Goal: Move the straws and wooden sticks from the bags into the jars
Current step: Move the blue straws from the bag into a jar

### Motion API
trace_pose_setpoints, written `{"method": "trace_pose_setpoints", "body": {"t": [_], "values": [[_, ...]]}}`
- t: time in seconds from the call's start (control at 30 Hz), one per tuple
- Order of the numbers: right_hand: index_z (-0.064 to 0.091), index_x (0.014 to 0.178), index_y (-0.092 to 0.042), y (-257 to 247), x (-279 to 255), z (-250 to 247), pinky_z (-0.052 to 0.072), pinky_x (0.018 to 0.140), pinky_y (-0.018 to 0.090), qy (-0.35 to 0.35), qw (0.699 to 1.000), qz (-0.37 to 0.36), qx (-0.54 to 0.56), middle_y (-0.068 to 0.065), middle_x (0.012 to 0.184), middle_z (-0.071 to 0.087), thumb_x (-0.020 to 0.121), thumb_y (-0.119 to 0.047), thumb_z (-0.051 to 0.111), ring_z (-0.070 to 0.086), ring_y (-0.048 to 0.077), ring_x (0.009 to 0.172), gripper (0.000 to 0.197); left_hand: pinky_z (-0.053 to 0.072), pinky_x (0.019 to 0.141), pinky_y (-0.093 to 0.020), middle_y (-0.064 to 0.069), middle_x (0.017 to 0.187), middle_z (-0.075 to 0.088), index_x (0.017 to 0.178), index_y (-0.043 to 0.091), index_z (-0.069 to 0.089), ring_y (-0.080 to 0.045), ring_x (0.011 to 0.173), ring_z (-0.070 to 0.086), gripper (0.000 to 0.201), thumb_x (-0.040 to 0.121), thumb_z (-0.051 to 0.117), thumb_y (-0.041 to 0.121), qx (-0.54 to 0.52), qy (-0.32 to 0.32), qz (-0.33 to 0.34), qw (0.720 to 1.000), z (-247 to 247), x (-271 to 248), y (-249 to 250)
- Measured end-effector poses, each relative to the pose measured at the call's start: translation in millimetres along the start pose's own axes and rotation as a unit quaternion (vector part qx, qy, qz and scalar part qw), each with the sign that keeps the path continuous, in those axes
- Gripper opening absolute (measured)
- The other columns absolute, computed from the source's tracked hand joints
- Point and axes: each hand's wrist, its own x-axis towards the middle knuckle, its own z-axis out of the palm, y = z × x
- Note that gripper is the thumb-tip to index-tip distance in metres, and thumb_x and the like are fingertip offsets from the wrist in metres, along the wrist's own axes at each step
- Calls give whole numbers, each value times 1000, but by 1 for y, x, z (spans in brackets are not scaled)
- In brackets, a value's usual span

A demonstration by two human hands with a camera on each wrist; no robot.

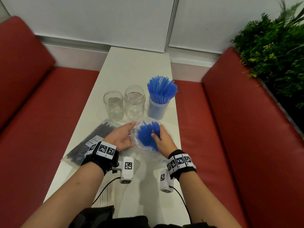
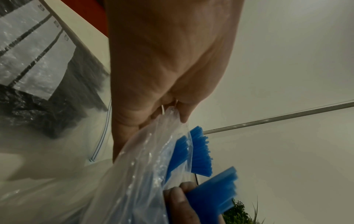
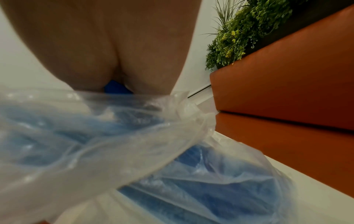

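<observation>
A clear plastic bag [image 1: 144, 152] of blue straws [image 1: 146, 136] lies on the white table in front of me. My left hand [image 1: 122, 134] pinches the bag's rim [image 2: 172, 115] and holds its mouth open. Inside the bag's mouth my right hand [image 1: 160, 137] grips a bunch of blue straws [image 2: 214, 197]. Behind the bag stand two empty clear jars [image 1: 113, 105] [image 1: 134, 102] and a third jar [image 1: 157, 107] full of blue straws. A zip bag of dark sticks [image 1: 92, 140] lies at the left, under my left wrist.
The narrow white table [image 1: 136, 69] runs between two red benches [image 1: 41, 129] [image 1: 238, 129]. A green plant [image 1: 271, 46] stands behind the right bench. Camera cables hang from both wrists over the table's near end.
</observation>
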Motion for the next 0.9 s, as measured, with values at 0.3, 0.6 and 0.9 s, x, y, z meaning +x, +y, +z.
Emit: {"method": "trace_pose_setpoints", "body": {"t": [0.3, 0.6, 0.9], "values": [[53, 118, -23, -49, 19, -27, 49, 72, 12, 74, 985, -104, 113, -28, 88, 63, 101, -22, 58, 60, -6, 78, 18, 46, 109, -61, -15, 134, 68, 141, 14, 59, -36, 127, 62, 38, 109, 49, 32, -6, 0, -17, 1000, -2, 1, 3], [52, 111, -16, -79, 40, -44, 49, 67, 19, 65, 983, -102, 137, -7, 77, 57, 101, -22, 59, 54, 5, 65, 14, 41, 113, -62, -17, 138, 65, 142, 13, 60, -37, 131, 60, 40, 107, 51, 33, -3, -29, -30, 999, -9, 8, 7], [50, 99, -19, -191, 106, -158, 50, 66, 32, 188, 904, -276, 267, -10, 73, 58, 93, -20, 66, 56, 14, 62, 17, 45, 110, -61, -14, 134, 68, 135, 15, 64, -35, 124, 65, 35, 106, 54, 32, 2, -47, -25, 999, -14, 15, 13]]}}
